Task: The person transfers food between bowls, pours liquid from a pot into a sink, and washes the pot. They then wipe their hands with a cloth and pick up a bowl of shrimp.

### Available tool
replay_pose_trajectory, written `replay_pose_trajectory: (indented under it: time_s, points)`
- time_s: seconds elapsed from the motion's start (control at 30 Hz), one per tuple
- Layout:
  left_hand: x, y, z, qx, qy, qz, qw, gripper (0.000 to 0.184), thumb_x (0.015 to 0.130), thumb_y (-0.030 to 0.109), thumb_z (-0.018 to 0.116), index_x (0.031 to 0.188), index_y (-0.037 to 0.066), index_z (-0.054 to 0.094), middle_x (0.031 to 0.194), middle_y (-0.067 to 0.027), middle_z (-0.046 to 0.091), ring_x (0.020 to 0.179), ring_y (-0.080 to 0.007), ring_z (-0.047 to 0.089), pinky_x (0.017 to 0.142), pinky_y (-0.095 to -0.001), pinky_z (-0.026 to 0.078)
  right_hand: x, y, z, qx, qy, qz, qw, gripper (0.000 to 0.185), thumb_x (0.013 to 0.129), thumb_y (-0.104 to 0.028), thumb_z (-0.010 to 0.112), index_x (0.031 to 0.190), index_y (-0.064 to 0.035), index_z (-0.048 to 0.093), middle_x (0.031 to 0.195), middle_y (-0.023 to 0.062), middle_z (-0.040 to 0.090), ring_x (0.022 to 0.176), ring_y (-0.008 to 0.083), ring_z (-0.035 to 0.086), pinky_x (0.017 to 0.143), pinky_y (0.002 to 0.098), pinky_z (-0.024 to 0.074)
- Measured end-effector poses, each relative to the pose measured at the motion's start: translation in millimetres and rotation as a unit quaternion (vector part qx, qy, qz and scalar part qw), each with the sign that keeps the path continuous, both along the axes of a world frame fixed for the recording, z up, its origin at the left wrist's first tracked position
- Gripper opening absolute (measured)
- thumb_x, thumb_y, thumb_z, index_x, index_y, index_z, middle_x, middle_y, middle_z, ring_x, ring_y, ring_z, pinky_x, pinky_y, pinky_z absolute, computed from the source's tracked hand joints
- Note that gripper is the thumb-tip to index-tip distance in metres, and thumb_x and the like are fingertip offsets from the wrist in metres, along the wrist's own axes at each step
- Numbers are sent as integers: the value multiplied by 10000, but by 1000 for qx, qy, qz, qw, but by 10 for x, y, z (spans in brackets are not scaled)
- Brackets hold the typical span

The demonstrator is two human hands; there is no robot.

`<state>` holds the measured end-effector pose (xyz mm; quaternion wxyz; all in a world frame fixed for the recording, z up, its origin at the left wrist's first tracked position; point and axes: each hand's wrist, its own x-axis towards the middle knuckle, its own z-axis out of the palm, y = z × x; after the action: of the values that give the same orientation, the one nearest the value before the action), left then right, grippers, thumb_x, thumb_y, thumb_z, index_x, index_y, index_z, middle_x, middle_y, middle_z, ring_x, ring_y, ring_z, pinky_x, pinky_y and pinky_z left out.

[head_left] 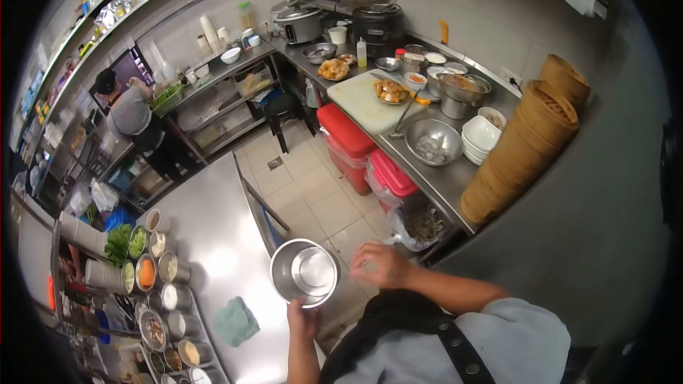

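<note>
At bottom middle, the left hand (302, 318)'s fingers grip the pot (306, 270) near its edge, maybe so it won't drop, but I can't tell if the right hand (382, 265)'s are open.

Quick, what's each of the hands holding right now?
Left hand: closed on the rim of a metal pot.
Right hand: fingers bent; whether it holds anything cannot be told.

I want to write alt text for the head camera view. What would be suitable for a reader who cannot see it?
A person's left hand holds a metal pot in a kitchen, the right hand apart from it. A green cloth lies on the steel table; bamboo steamers stand stacked on the right, and a co-worker stands farther back.
</note>
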<state>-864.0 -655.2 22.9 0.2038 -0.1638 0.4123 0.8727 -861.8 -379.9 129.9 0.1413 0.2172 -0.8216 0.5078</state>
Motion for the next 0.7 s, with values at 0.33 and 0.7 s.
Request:
replay_pose_trajectory:
  time_s: [0.33,0.7]
  points:
    - [-1845,726,-150,-161,-14,-33,986,492,776,114,546,1250,167,428,992,-36,549,853,-151,553,661,-319,473,-1716,905,-1092,-53,-388,-71,917,428,887,-415,615,996,-2,643,889,104,676,836,166,640,685,321,496]
    - [-4303,2348,517,-205,106,-133,964,537,844,191,510,1332,56,331,1171,-131,509,916,-290,631,762,-396,548,-4163,1965,-179,67,-273,-209,937,303,816,-324,613,878,-28,614,827,187,650,810,348,634,746,412,488]
